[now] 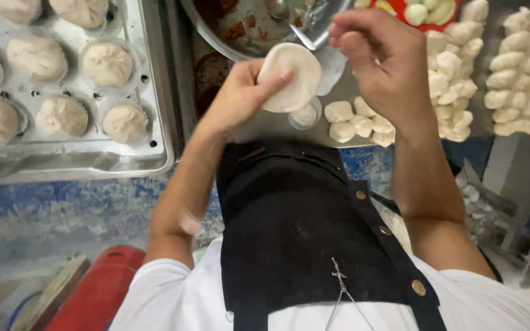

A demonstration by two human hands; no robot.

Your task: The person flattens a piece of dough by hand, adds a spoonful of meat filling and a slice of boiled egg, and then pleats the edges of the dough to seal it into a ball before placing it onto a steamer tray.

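Observation:
My left hand (pixel 240 95) holds a flat round disc of white dough (pixel 291 75) upright, thumb across its face. My right hand (pixel 383 61) hovers just right of the disc with its fingertips pinched together; nothing shows between them. Behind both hands is a metal bowl (pixel 246 43) smeared with reddish filling, and a spoon (pixel 289 24) lies in it with its handle pointing at my right fingers. I cannot see the handle touching them. A small shaped piece in a paper cup (pixel 305 115) rests below the disc.
A metal tray (pixel 154 153) at the left carries several filled buns (pixel 107 63) in paper cups. Cut dough lumps (pixel 363 119) are heaped on the counter at the right, beside a red plate (pixel 421 12). A red cylinder (pixel 96 294) stands at the lower left.

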